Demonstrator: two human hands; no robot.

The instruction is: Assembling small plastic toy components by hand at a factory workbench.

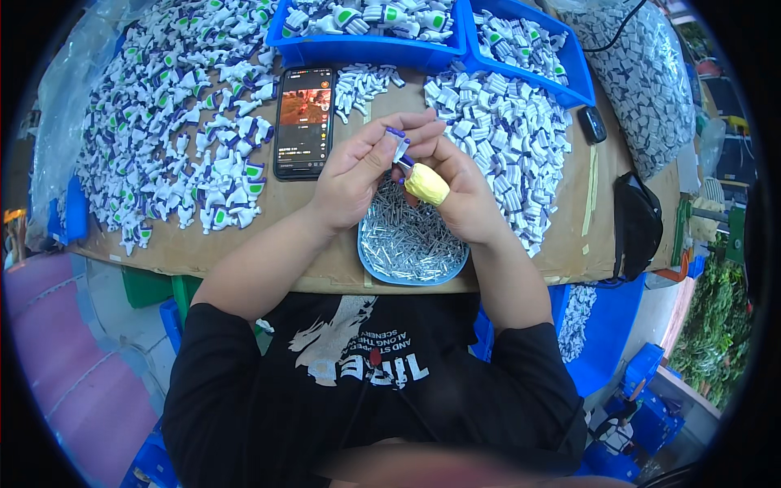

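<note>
My left hand (pixel 354 175) and my right hand (pixel 465 195) meet over a blue tray (pixel 368 264) of thin silvery metal pins (pixel 413 244). Between their fingertips is a small white-and-purple plastic toy part (pixel 402 148), pinched from both sides. A yellow wrap (pixel 426 185) covers my right thumb. My fingers hide much of the part, and whether a pin is in it cannot be made out. To the right of my hands lies a heap of white striped toy parts (pixel 512 154). A smaller pile of white pieces (pixel 358 88) sits just beyond my left hand.
Many white, purple and green toy torsos (pixel 187 138) cover the table's left. A phone (pixel 304 122) with a lit screen lies beside my left hand. Blue bins (pixel 366 53) of parts stand at the back. A clear bag of pieces (pixel 643 89) and a black pouch (pixel 637 224) are at right.
</note>
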